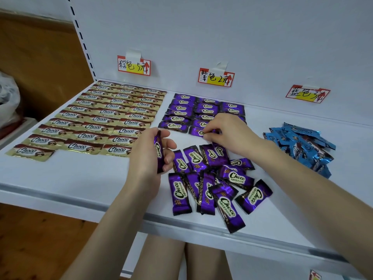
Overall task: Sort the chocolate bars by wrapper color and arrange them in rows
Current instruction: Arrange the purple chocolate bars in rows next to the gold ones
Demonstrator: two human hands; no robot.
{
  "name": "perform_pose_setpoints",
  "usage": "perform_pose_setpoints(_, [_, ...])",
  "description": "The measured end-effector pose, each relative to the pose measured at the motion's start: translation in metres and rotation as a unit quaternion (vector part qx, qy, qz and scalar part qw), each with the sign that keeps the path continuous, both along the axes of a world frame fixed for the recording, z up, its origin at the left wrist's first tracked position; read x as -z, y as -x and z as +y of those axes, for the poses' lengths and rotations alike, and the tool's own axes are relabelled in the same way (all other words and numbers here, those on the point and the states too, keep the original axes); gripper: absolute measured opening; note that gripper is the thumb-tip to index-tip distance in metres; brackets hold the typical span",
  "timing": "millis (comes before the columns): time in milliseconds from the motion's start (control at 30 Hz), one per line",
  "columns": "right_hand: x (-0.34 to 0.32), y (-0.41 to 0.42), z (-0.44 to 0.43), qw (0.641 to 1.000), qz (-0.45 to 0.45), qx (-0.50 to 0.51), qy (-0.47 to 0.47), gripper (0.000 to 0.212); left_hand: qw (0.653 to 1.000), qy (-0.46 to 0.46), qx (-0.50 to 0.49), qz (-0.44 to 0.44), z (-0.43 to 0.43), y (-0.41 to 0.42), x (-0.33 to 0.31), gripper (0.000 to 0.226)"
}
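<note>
Gold-wrapped chocolate bars (94,118) lie in neat rows on the left of the white shelf (80,178). Purple bars (181,110) lie in rows at the back middle. A loose heap of purple bars (212,178) sits near the front edge. Blue bars (300,144) are piled at the right. My left hand (147,158) grips one purple bar (158,150) upright, just left of the heap. My right hand (228,130) pinches a purple bar (196,131) lying at the front of the middle purple row; its fingers hide part of the wrapper.
Three handwritten price labels are taped to the back wall: one (134,65) above the gold bars, one (216,77) above the purple rows, one (306,93) above the blue pile. A white plastic bag (8,98) sits at far left. My knees (181,259) are below the shelf.
</note>
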State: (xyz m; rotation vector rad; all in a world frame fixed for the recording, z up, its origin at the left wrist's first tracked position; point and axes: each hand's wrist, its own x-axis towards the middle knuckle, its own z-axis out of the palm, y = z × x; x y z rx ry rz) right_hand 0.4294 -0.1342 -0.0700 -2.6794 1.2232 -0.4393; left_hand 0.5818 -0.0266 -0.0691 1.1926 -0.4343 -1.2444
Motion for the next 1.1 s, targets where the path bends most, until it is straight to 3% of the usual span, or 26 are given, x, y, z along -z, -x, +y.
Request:
perform_pose_setpoints(533, [0.001, -0.001, 0.001, 1.000, -0.008, 0.007, 0.006, 0.021, 1.000, 0.006, 0.004, -0.028, 0.002, 0.000, 0.002, 0.021])
perform_pose_setpoints(633, [-0.007, 0.000, 0.015, 0.994, -0.105, 0.028, -0.022, 0.016, 1.000, 0.024, 0.000, -0.009, 0.003, 0.003, 0.002, 0.016])
perform_pose_setpoints(733, [-0.021, 0.000, 0.045, 0.969, -0.222, 0.014, -0.103, 0.010, 0.994, 0.064, 0.015, 0.085, 0.004, 0.010, 0.001, 0.014])
perform_pose_setpoints(833, [-0.026, -0.002, 0.074, 0.953, -0.255, -0.016, -0.162, 0.006, 0.986, 0.099, 0.026, 0.132, 0.004, 0.017, -0.002, 0.015])
perform_pose_setpoints(900, [-0.024, -0.003, 0.084, 0.947, -0.269, -0.022, -0.173, 0.008, 0.984, 0.106, 0.024, 0.140, 0.006, 0.023, -0.006, 0.026])
perform_pose_setpoints(1000, [-0.023, 0.000, 0.088, 0.936, -0.295, -0.015, -0.190, 0.017, 0.983, 0.122, 0.035, 0.130, 0.009, 0.029, -0.010, 0.009])
perform_pose_setpoints(1100, [-0.029, 0.010, 0.086, 0.916, -0.327, 0.013, -0.233, 0.009, 0.987, 0.131, 0.053, 0.071, 0.012, 0.026, -0.010, 0.015])
